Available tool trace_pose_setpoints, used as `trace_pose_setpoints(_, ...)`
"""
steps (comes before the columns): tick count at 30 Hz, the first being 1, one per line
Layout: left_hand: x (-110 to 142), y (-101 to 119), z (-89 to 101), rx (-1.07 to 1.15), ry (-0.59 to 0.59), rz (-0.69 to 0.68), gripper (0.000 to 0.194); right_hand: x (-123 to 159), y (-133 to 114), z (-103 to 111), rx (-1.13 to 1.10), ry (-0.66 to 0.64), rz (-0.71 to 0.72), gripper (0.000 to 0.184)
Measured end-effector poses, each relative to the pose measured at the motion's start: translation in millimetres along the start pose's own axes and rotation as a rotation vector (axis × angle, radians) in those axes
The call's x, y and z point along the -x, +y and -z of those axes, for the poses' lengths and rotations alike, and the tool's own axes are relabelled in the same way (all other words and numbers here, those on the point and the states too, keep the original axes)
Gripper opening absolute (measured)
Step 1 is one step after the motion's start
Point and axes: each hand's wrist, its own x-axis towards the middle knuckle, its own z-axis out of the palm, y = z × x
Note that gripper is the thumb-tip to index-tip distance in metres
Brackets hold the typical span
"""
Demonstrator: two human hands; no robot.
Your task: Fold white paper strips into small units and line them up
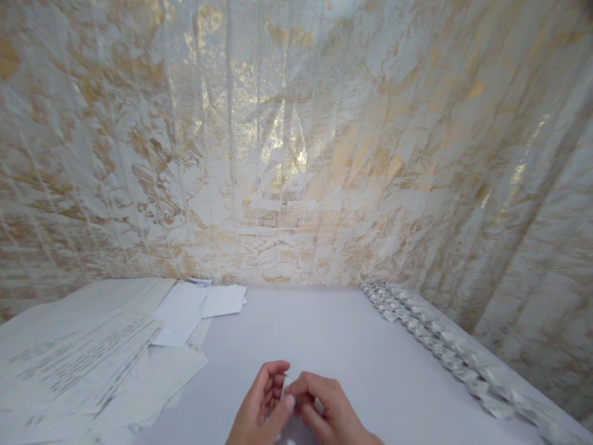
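Step in hand, as I judge it from my end of the feed: fine two-handed fingerwork on a small white piece [286, 382], apparently paper, low down near the wearer's side of the table [287, 334]. Left hand [260, 405] curled, gripping the piece between thumb and fingers; right hand [327, 402] closed, thumb and index pinched onto it from the other side. Most of the piece is hidden by fingers, so I can't tell its shape or whether it's folded. Next move, I'd say, calls for a steady left hold while the right fingertips work the edge; the risk is a slip, since the piece is tiny and probably light. Surface: smooth, pale. Left of the piece, overlapping printed sheets [83, 364]; beyond it and to the left, a blank sheet [180, 312] and a few white slips [225, 301] just beside that. Right of the piece, well apart, long rows of folded pieces [430, 334], greyish white, running off toward the far edge. Room: a white-and-gold patterned curtain [278, 123] hangs beyond the piece and round to its right, light glinting on the folds.
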Motion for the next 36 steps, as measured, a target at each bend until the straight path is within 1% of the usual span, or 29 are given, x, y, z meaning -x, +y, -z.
trace_pose_setpoints(2, 0, 0, -0.5, -0.015, 0.042, 0.001, 0.044, 1, 0, 2, 0.016, -0.047, 0.029, 0.020)
trace_pose_setpoints(4, -2, 0, -0.1, -0.030, 0.077, 0.000, 0.044, 2, 1, 2, -0.008, -0.072, 0.001, 0.025)
trace_pose_setpoints(6, -3, 0, 0.8, -0.068, 0.108, -0.011, 0.041, 1, 3, 1, -0.025, -0.038, -0.052, 0.027)
trace_pose_setpoints(8, -4, -1, 1.1, -0.123, 0.120, -0.030, 0.038, -1, 4, -3, -0.023, 0.028, -0.076, 0.025)
trace_pose_setpoints(9, -4, -2, 0.7, -0.151, 0.113, -0.040, 0.037, -2, 3, -4, -0.018, 0.051, -0.064, 0.026)
trace_pose_setpoints(12, -2, -1, -1.9, -0.220, 0.073, -0.055, 0.036, -6, -2, -6, -0.032, 0.068, 0.008, 0.037)
trace_pose_setpoints(13, -1, 0, -2.9, -0.252, 0.060, -0.056, 0.033, -7, -6, -6, -0.049, 0.075, 0.006, 0.039)
trace_pose_setpoints(16, 2, 5, -4.0, -0.411, -0.002, -0.094, 0.021, -9, -14, -3, -0.124, 0.126, -0.078, 0.043)
trace_pose_setpoints(17, 3, 7, -3.5, -0.465, -0.027, -0.113, 0.021, -9, -16, -2, -0.153, 0.145, -0.116, 0.043)
trace_pose_setpoints(20, 2, 12, 0.9, -0.558, -0.074, -0.147, 0.033, -9, -18, -3, -0.249, 0.172, -0.211, 0.046)
trace_pose_setpoints(23, 0, 14, 6.3, -0.565, -0.113, -0.145, 0.039, -9, -15, -6, -0.396, 0.140, -0.306, 0.047)
trace_pose_setpoints(25, -2, 13, 8.3, -0.558, -0.132, -0.135, 0.038, -10, -12, -8, -0.486, 0.115, -0.342, 0.046)
trace_pose_setpoints(27, -2, 11, 8.0, -0.565, -0.138, -0.126, 0.035, -10, -10, -9, -0.531, 0.110, -0.351, 0.046)
trace_pose_setpoints(29, 0, 11, 5.9, -0.585, -0.131, -0.126, 0.029, -11, -8, -8, -0.528, 0.125, -0.370, 0.045)
trace_pose_setpoints(32, 2, 14, 2.3, -0.556, -0.078, -0.098, 0.010, -11, -2, -7, -0.457, 0.168, -0.418, 0.041)
trace_pose_setpoints(34, 3, 19, 0.6, -0.521, -0.058, -0.100, 0.015, -11, 2, -7, -0.449, 0.179, -0.435, 0.038)
trace_pose_setpoints(36, 3, 23, -0.2, -0.515, -0.063, -0.118, 0.013, -11, 6, -8, -0.498, 0.176, -0.431, 0.036)
